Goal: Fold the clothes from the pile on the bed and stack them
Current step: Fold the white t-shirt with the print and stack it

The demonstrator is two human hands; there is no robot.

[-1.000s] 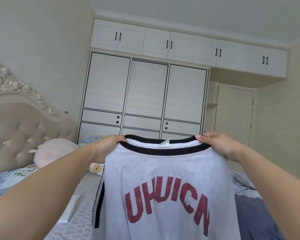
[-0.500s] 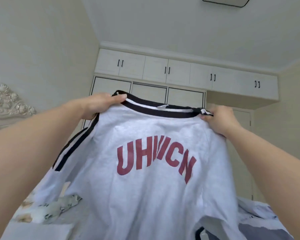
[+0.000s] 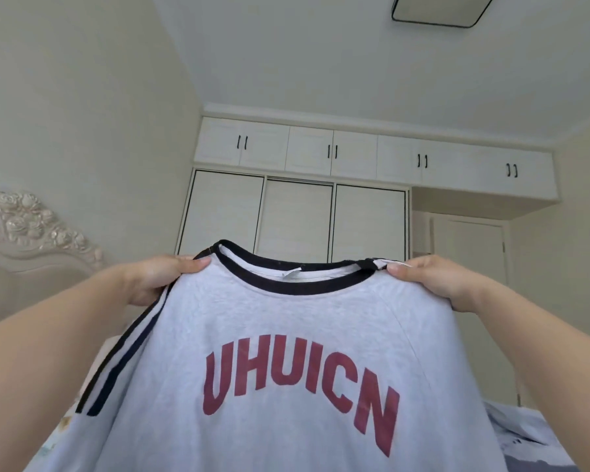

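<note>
A grey shirt (image 3: 286, 335) hangs spread out in the air closest to the camera, its front filling the lower middle of the view, with the dark red letters UHUICN (image 3: 300, 386) arched across the chest. It has a black collar (image 3: 286, 277) with a small white tag (image 3: 292, 273) showing inside the neck, and two dark stripes (image 3: 123, 352) run down the left shoulder and sleeve. The left hand (image 3: 157, 277) grips the shirt at the left shoulder, just beside the collar, thumb lying on the front of the cloth and the fingers curled behind it. The right hand (image 3: 433, 281) pinches the right shoulder in the same way, thumb on top at the collar's end, fingers hidden behind the fabric. Both forearms reach in from the lower corners. At the lower right, behind the shirt, a bit of rumpled blue-grey bedding (image 3: 532, 437) shows. To the left stands a cream headboard (image 3: 31, 229) with carved roses along its top. Farther back a white wardrobe (image 3: 297, 216) with black-edged sliding doors fills the wall, a row of upper cupboards (image 3: 355, 155) with black handles above it, and a pale door (image 3: 470, 260) to its right. A black-framed ceiling lamp (image 3: 436, 10) sits at the top.
</note>
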